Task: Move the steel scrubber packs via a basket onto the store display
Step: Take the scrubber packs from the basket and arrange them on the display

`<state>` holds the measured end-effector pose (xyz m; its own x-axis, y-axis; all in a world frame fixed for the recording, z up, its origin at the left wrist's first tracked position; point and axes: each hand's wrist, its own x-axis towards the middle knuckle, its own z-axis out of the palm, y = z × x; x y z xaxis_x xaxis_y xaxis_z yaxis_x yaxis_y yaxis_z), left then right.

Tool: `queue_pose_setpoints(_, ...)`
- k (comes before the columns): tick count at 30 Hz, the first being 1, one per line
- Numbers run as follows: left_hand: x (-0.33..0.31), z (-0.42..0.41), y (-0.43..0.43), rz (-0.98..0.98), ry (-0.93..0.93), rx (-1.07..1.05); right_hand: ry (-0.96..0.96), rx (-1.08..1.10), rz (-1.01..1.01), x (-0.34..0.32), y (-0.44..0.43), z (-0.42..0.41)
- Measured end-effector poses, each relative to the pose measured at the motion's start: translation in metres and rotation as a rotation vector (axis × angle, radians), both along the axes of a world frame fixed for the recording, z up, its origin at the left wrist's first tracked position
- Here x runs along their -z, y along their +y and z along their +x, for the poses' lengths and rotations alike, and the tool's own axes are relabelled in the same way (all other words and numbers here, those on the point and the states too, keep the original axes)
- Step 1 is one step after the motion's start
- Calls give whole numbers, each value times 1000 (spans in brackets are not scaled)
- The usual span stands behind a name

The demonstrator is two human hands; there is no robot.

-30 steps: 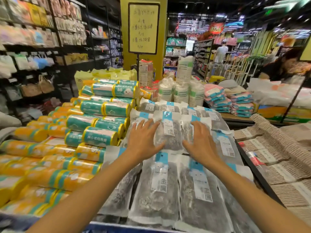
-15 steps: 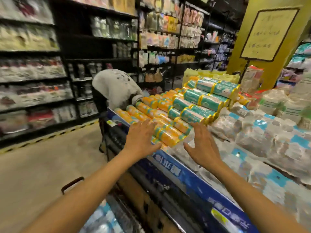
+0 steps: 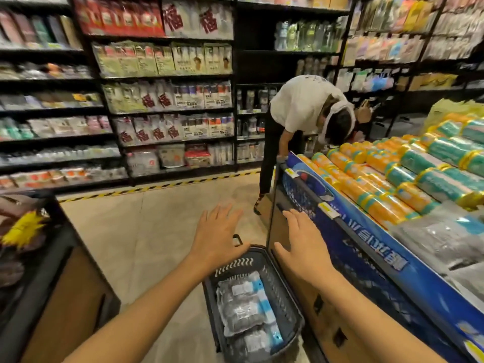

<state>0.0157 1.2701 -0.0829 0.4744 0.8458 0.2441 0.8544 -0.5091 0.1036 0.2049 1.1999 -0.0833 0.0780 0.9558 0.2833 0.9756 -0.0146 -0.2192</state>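
Scrubber packs (image 3: 245, 307) in basket (image 3: 285, 305) on floor, left of display (image 3: 366, 247), below both hands.

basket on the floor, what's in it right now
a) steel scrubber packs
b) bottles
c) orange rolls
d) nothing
a: clear steel scrubber packs with blue-and-white labels lie stacked inside the basket, while the orange rolls sit up on the display.
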Motion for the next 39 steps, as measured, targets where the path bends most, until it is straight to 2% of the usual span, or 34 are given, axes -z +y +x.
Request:
queue_pose_setpoints(9, 21, -84, 61, -55, 64, 43, 35, 48, -59, 28, 60, -85)
queue_pose_setpoints(18, 39, -128, 149, -11, 60, 297, 48, 289, -78, 43, 108, -145)
queue_pose_setpoints(21, 52, -116, 175, -14, 44, 386, 58, 380, -95, 52, 113, -143)
queue_pose_setpoints(25, 76, -82, 203, -59, 141, 493, 75, 491, -126, 67, 126, -126)
queue_pose_setpoints(39, 148, 43, 297, -205, 300, 714, 204, 683, -273, 143, 201, -42)
